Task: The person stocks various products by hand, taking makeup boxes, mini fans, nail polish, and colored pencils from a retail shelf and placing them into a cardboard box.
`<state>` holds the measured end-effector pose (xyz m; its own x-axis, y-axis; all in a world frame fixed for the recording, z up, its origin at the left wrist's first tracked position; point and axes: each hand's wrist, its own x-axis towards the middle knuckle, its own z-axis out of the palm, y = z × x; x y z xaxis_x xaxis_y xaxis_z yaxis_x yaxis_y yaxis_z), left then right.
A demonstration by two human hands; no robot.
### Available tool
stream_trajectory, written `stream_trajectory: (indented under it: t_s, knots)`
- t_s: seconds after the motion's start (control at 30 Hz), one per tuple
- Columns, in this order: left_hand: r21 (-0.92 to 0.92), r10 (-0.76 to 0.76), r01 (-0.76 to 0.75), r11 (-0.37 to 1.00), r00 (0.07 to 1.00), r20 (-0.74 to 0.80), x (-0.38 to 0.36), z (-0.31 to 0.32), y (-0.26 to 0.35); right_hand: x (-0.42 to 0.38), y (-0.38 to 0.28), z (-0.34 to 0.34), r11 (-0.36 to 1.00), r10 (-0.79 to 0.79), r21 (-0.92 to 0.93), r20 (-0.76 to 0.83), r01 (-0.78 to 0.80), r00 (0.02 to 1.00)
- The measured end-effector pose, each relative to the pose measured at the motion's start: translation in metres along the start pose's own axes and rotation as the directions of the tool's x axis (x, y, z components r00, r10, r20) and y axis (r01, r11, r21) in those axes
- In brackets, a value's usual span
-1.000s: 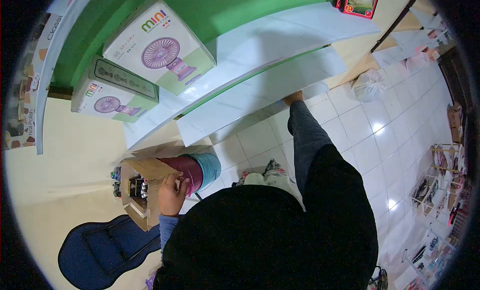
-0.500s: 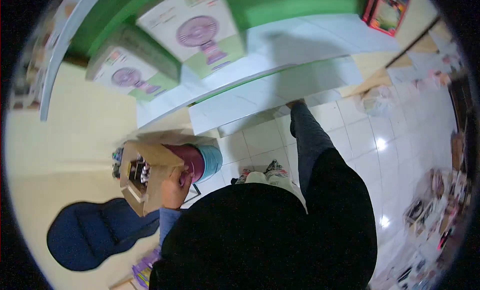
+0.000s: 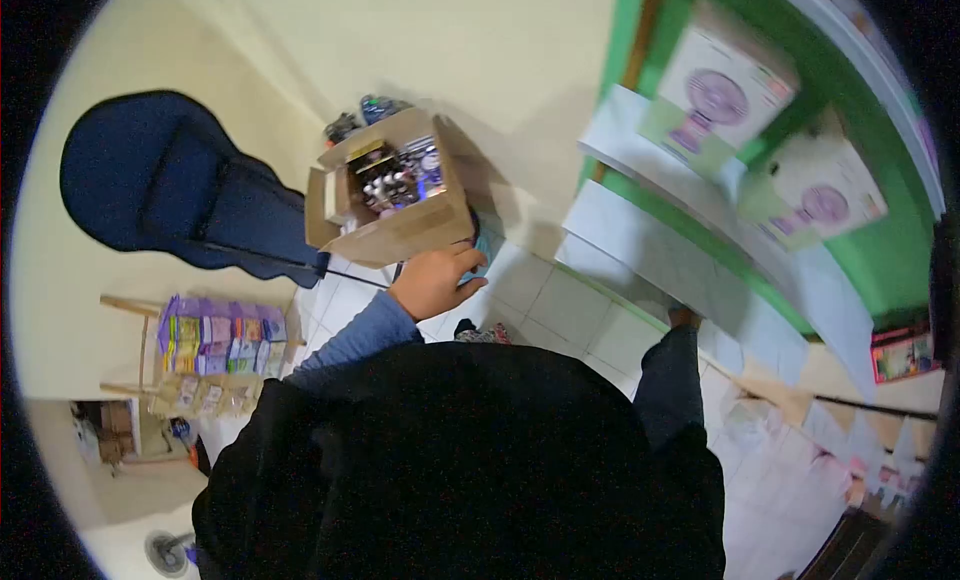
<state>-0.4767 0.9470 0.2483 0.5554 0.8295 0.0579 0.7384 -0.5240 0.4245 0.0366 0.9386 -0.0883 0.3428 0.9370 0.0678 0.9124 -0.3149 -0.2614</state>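
Note:
An open cardboard box [image 3: 400, 238] holds small bottles [image 3: 392, 190] and several small packages. My left hand [image 3: 440, 280] is right at the near corner of the box, its thumb and fingers apart and nothing between them. Part of a teal container [image 3: 484, 255] shows behind the fingers, under the box. On the right, my right arm in a dark sleeve [image 3: 672, 380] reaches forward. At its end my right hand [image 3: 685, 318] overlaps the edge of the lower white shelf [image 3: 640, 250]; its fingers are hidden.
Two fan boxes [image 3: 715, 100] stand on the upper shelf at right. A dark blue padded case [image 3: 180, 180] leans on the wall at left. Hanging purple packets [image 3: 220, 340] are on a wooden rack. A plastic bag [image 3: 752, 420] lies on the tiled floor.
My view has turned left, so the shelves now appear at right and the box higher up. My left hand has let go of the box's edge and its fingers have opened.

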Motion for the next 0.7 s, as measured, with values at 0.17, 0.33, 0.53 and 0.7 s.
stream_trajectory:
  t_s: [0.17,0.33,0.53,0.7]
  knots:
    - [-0.012,-0.029,0.028,1.000,0.991,-0.134,-0.013,-0.020,-0.036,-0.063,-0.066,0.007,0.979,-0.201,0.098,0.293,0.180,0.935]
    - [-0.033,-0.173,0.171,0.985,0.958,-0.229,-0.019,-0.046,-0.101,-0.106,-0.260,-0.104,0.815,-0.487,0.557,0.512,0.157,0.707]
    - [0.064,-0.228,0.250,0.966,0.943,-0.242,-0.016,-0.066,-0.175,-0.046,-0.437,-0.215,0.614,-0.662,0.635,0.091,0.469,0.744]
    - [0.066,-0.193,0.205,0.976,0.968,-0.161,-0.017,-0.066,-0.205,0.001,-0.556,-0.239,0.530,-0.765,0.586,0.020,0.613,0.643]
